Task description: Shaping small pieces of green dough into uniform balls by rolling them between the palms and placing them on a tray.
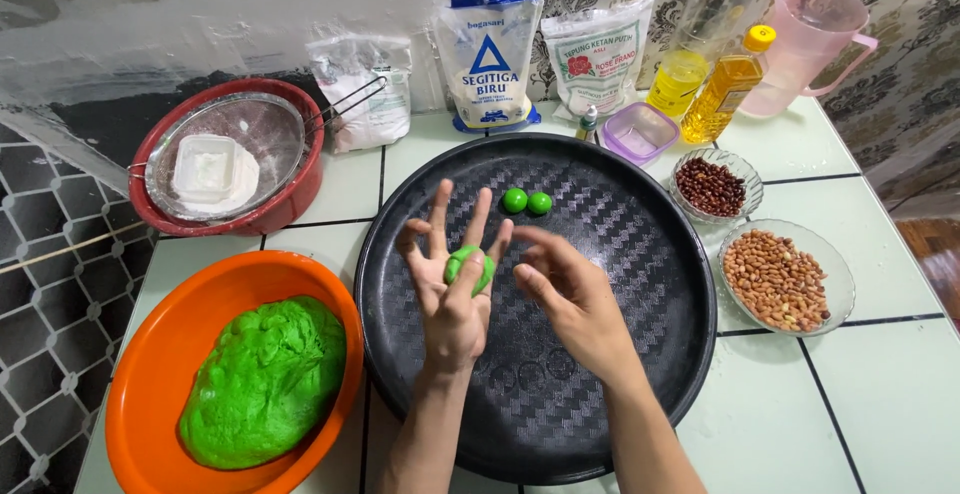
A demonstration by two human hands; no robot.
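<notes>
Glossy orange plastic basin [150,354], smooth matt green dough [265,384], textured black plastic tray [620,254].

Most of the black tray [620,374] was left bare; only two green balls [527,201] were set near its far edge. It was hemmed by the orange bowl [150,354] leftward and nut dishes [780,279] rightward.
</notes>
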